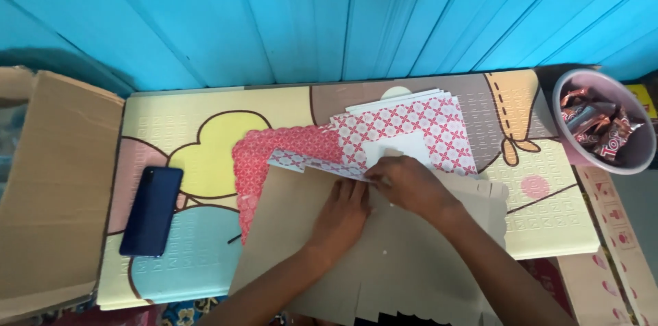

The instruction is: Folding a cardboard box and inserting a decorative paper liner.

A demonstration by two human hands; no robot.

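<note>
A flat brown cardboard sheet (pixel 288 223) with red patterned edging (pixel 257 158) lies on a pastel cartoon play mat (pixel 205 127). My left hand (pixel 340 216) presses flat on the brown side, fingers together. Just right of it, my right hand (pixel 408 185) pinches the sheet's upper edge where a flap folds over. Behind both hands sits a stack of red-and-white patterned sheets (pixel 418 127) with a small white square (pixel 404 148) on top.
A dark phone (pixel 151 211) lies on the mat's left side. An open brown cardboard box (pixel 48 189) stands at far left. A pink bowl (pixel 627 158) of wrapped sweets sits at far right. A blue panelled wall (pixel 329 17) runs behind.
</note>
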